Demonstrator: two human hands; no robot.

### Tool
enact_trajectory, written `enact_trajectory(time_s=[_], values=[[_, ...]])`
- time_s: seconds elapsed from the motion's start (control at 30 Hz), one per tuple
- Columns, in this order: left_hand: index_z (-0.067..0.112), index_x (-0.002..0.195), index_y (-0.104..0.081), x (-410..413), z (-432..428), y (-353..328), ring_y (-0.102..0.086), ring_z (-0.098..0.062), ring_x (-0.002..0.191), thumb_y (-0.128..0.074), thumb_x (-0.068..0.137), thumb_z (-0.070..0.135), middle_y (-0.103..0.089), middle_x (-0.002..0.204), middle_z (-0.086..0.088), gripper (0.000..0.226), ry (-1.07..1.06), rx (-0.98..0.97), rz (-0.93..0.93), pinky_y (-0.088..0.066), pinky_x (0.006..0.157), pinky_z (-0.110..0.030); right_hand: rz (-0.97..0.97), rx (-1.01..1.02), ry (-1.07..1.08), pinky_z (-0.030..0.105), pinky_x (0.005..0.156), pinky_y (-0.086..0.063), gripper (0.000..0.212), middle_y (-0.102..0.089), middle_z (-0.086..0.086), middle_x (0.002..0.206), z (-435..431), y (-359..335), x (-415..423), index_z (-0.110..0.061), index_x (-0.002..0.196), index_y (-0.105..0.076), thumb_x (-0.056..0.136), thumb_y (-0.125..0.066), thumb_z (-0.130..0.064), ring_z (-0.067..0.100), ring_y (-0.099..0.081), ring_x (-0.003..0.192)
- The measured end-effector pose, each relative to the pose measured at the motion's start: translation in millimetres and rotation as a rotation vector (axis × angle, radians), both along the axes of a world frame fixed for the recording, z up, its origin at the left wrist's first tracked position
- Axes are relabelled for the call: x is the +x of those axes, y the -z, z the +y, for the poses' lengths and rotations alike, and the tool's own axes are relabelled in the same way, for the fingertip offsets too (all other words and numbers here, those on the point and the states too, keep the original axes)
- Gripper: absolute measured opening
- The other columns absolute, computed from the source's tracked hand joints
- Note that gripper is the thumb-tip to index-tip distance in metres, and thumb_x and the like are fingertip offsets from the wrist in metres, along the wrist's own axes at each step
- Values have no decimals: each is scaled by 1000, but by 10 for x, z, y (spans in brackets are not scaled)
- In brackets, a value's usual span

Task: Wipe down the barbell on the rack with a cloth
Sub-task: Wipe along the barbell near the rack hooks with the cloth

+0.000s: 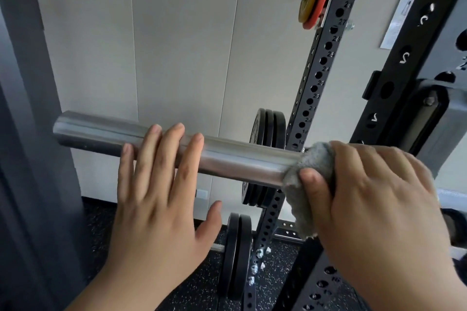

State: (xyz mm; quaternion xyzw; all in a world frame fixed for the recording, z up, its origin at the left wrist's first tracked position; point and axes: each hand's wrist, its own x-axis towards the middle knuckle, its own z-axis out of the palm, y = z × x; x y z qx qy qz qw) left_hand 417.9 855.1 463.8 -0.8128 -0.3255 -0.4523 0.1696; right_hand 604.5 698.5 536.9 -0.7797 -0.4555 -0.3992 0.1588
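even soft daylight, glare streaks along the barbell sleeve (227,156), wide-angle bending at edges.

The cloth (316,159) hides the barbell (240,159) beneath it.

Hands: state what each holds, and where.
Right hand grips the cloth's upper part around the barbell, its tail hanging; left hand holds nothing, fingers resting flat on the barbell.
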Motion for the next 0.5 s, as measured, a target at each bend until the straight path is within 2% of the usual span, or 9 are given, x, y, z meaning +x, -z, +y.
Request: enact_trajectory(time_s=[0.1,0.2,0.27,0.33,0.4,0.5], values=[[3,157,-38,23,-6,49,-25,-45,155,-65,87,42,-35,164,-23,84,14,28,-31,-21,122,-69,-54,-50,-146,52,107,-38,70,-70,7,119,246,91,-175,-13,131,-65,106,-31,-69,35,-62,110],[4,153,-43,7,-9,51,-33,-48,150,-63,88,43,-41,158,-25,79,30,60,-56,-25,120,-69,-144,-59,-293,51,113,-41,63,-65,7,138,279,176,-179,-11,147,-60,106,-50,-59,34,-62,123],[2,144,-56,-46,17,-54,-45,-51,137,-60,90,46,-50,146,-27,70,78,87,-64,-30,116,-67,-129,-67,-287,48,111,-43,59,-67,1,138,127,117,-54,-16,145,-62,103,-55,-57,30,-64,123],[5,135,-65,-109,76,-249,-53,-48,121,-56,92,49,-56,131,-24,62,131,79,-47,-36,110,-61,-83,-69,-170,48,105,-44,55,-72,-2,129,-82,20,98,-19,133,-67,101,-50,-61,29,-67,115],[10,130,-69,-106,161,-432,-58,-44,111,-52,94,52,-60,125,-16,58,159,45,2,-38,104,-57,-33,-68,-54,49,101,-44,53,-74,-1,117,-219,-59,181,-18,121,-69,103,-43,-61,31,-67,110],[17,125,-71,29,230,-532,-62,-38,103,-45,98,59,-68,116,-5,56,106,35,74,-40,100,-54,15,-51,16,52,103,-41,52,-73,4,111,-167,-13,141,-15,118,-66,107,-36,-56,34,-65,109]])
